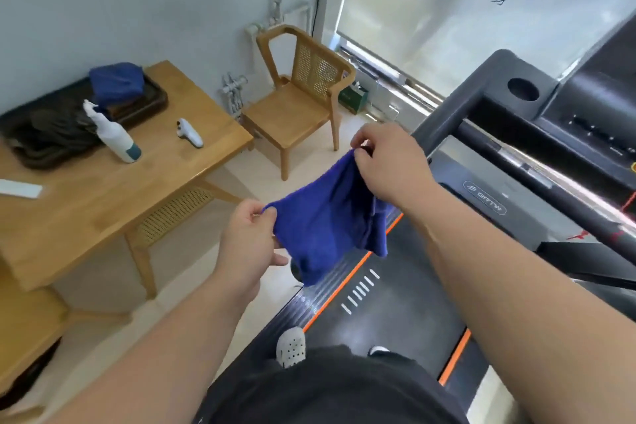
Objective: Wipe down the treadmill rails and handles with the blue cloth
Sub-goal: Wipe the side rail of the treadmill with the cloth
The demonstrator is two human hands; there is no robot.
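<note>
A blue cloth (327, 220) hangs spread in the air between both hands, above the left edge of the treadmill deck. My left hand (249, 241) pinches its lower left corner. My right hand (389, 162) pinches its upper right corner, close to the treadmill's left handle (457, 103). The dark handle frame bends at a corner and joins the console (557, 120), which has a round cup hole. A black crossbar rail (550, 189) runs down to the right. The belt (389, 313) with orange side stripes lies below, under my feet.
A wooden table (103, 200) stands to the left with a white spray bottle (115, 134), a white handheld device (190, 132), a dark tray (144, 103) holding another blue cloth (117, 79), and dark cloths. A wooden cane chair (303, 96) stands by the window.
</note>
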